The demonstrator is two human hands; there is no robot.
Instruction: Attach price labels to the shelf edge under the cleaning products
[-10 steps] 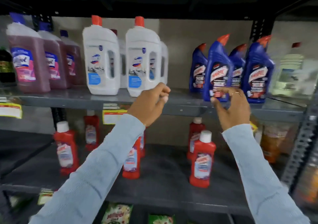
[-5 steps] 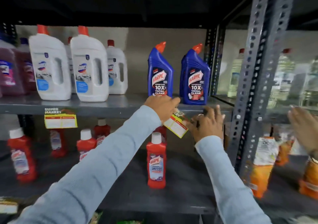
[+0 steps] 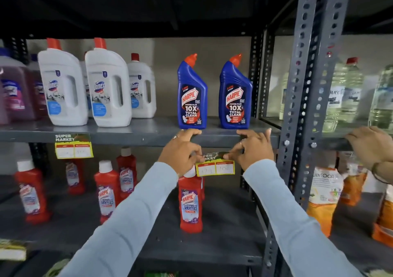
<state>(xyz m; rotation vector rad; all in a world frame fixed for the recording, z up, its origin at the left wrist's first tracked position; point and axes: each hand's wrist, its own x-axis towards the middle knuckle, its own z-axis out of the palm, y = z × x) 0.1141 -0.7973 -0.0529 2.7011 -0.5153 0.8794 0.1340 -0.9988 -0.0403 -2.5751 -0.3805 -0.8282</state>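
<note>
Grey steel shelving fills our view. Our left hand (image 3: 180,151) and right hand (image 3: 251,149) pinch the top corners of the price label (image 3: 215,164), which hangs between them just under the shelf edge (image 3: 136,137); at twelve o'clock beyond stand two blue Harpic bottles (image 3: 192,93).

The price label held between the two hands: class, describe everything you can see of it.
The price label is a small flat card, paper-like, with a dark green top strip bearing part of the white words "SUPER MARKET" and a yellow lower part with two white, red-headed boxes; the handwriting is unreadable. It hangs level just below the grey shelf edge, under the two blue Harpic bottles. The left hand pinches its top left corner and the right hand its top right, covering part of the strip.
</note>
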